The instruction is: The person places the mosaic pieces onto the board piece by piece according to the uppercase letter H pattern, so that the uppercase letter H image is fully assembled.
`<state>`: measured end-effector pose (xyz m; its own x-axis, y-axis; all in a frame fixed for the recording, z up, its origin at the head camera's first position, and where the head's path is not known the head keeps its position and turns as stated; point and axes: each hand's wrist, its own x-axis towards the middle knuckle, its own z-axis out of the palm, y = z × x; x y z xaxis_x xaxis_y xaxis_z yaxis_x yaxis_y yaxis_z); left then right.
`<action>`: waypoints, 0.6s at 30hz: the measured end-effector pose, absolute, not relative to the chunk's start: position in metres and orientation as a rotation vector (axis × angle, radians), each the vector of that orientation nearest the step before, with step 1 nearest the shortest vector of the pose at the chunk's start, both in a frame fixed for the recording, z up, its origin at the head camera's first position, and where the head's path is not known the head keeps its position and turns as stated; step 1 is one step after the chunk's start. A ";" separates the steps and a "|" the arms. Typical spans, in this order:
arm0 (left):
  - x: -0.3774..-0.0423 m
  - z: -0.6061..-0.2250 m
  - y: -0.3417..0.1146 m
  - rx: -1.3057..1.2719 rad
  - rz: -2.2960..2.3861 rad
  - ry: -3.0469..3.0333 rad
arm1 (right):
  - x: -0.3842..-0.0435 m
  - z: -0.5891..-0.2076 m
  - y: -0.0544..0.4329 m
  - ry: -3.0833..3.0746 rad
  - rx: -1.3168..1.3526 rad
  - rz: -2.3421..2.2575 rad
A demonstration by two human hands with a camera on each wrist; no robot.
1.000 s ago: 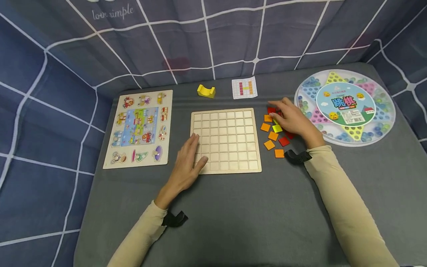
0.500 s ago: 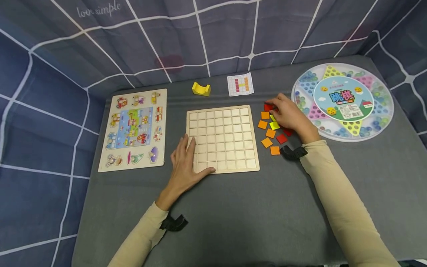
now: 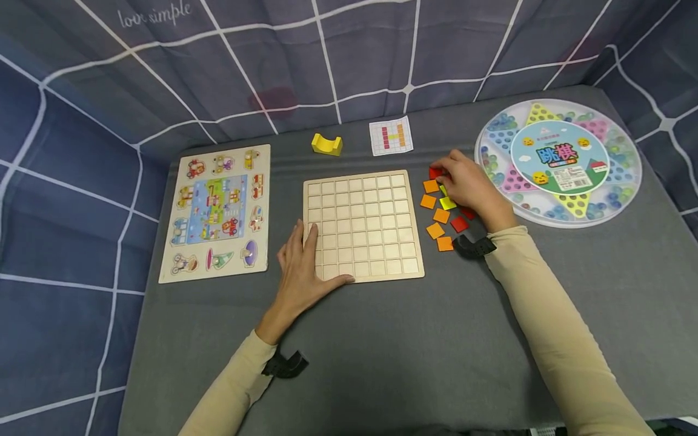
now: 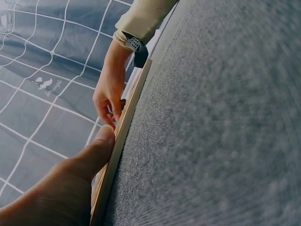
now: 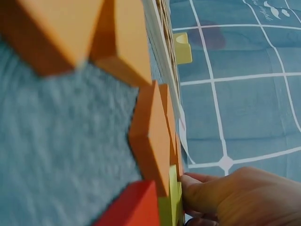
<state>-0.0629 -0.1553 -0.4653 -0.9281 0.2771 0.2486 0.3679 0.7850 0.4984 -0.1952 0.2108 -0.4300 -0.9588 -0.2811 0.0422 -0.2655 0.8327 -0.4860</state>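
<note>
A wooden board [image 3: 364, 227] with a grid of square recesses lies flat in the middle of the head view. My left hand [image 3: 299, 272] rests at its near left corner, fingers straight along the left side and thumb along the front edge. To the right of the board, my right hand [image 3: 473, 188] pinches a red tile [image 3: 435, 173] at the far end of a loose group of square tiles. Orange tiles [image 3: 441, 215], a yellow-green tile [image 3: 448, 203] and a red tile [image 3: 459, 224] lie around it. The palm hides part of the group.
A picture card [image 3: 391, 137] with a coloured grid pattern and a yellow curved block [image 3: 327, 145] lie behind the board. A wooden picture puzzle [image 3: 256, 248] is at left, a round Chinese checkers set [image 3: 558, 162] at right. A checked curtain [image 3: 371, 60] surrounds the table.
The left thumb has come down to the board's front edge, spreading away from the fingers. My right fingers have drawn together at the red tile. The head view has shifted slightly.
</note>
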 end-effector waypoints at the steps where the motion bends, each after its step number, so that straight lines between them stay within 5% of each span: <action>1: -0.063 -0.465 -0.156 -0.509 -0.834 -2.814 | -0.195 -0.430 0.210 2.979 -0.445 -0.779; 18: -0.064 -0.465 -0.155 -0.553 -0.738 -2.844 | -0.196 -0.435 0.206 2.976 -0.365 -0.808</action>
